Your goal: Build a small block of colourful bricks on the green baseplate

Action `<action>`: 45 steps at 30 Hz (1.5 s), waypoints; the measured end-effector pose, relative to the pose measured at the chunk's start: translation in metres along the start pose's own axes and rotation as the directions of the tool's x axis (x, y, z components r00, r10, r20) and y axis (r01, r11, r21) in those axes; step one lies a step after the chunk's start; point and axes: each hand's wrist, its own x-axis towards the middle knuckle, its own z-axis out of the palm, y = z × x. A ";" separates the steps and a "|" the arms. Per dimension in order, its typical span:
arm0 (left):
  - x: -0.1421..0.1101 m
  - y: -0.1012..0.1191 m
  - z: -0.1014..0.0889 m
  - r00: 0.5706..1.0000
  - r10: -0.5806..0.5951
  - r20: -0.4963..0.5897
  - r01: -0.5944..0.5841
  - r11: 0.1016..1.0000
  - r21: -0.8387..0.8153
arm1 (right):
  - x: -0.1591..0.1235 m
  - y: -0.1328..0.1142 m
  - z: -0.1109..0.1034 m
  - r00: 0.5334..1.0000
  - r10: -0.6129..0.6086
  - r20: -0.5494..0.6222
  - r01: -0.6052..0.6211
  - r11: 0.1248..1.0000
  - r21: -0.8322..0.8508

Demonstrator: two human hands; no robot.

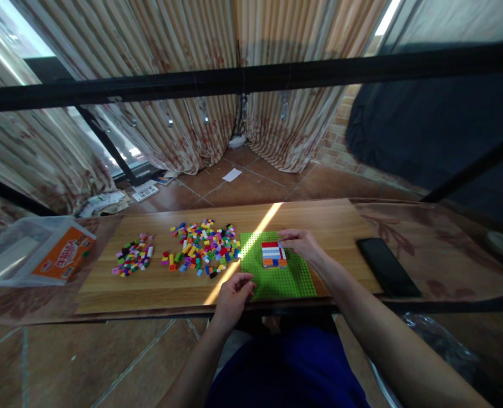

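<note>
A green studded baseplate point(294, 285) lies on the wooden board in front of me. On it sits a small block of toy bricks point(272, 254) in red, white, light blue, orange and blue rows. My right hand point(303, 245) reaches over the plate from the right, its thumb and fingers closed at the block's far right corner. Whatever is between those fingertips is too small to make out. At the plate's near left edge, my left hand point(233, 296) rests with loosely curled fingers, the thumb a little apart, and nothing visible in it.
Loose toy bricks point(208, 246) are spread left of the plate, with a smaller brick pile point(134, 255) beyond. A clear plastic box point(25, 249) with an orange label stands far left. A black phone-like slab point(387, 266) lies right. A dark bar point(217, 82) crosses beyond the board point(328, 218).
</note>
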 end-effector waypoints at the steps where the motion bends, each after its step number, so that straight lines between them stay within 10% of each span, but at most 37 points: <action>1: 0.000 0.001 0.000 1.000 0.004 -0.002 -0.004 1.000 0.000 | -0.001 -0.001 0.001 1.000 0.015 -0.002 -0.015 1.000 0.000; 10: -0.009 0.008 -0.020 0.994 0.016 -0.104 -0.023 0.998 -0.064 | -0.011 -0.004 -0.010 0.986 0.018 -0.164 -0.004 0.997 0.080; 19: -0.014 0.004 -0.097 0.902 0.165 -0.400 -0.146 0.986 0.077 | -0.029 -0.022 -0.002 0.955 -0.122 -0.270 0.127 0.992 0.001; 25: -0.009 -0.006 -0.138 0.755 0.391 -0.526 -0.165 0.890 0.425 | -0.030 -0.031 0.046 0.963 -0.271 -0.016 0.260 0.938 -0.229; 32: 0.014 -0.005 -0.148 0.612 0.650 -0.450 -0.113 0.635 0.764 | -0.017 -0.041 0.113 0.850 -0.422 0.315 0.525 0.638 -0.563; 40: 0.027 -0.018 -0.144 0.581 0.698 -0.420 -0.102 0.574 0.813 | 0.002 -0.044 0.185 0.805 -0.358 0.474 0.592 0.424 -0.685; 45: 0.022 -0.017 -0.143 0.636 0.677 -0.371 -0.152 0.581 0.799 | 0.007 -0.037 0.232 0.674 -0.373 0.637 0.737 0.294 -0.608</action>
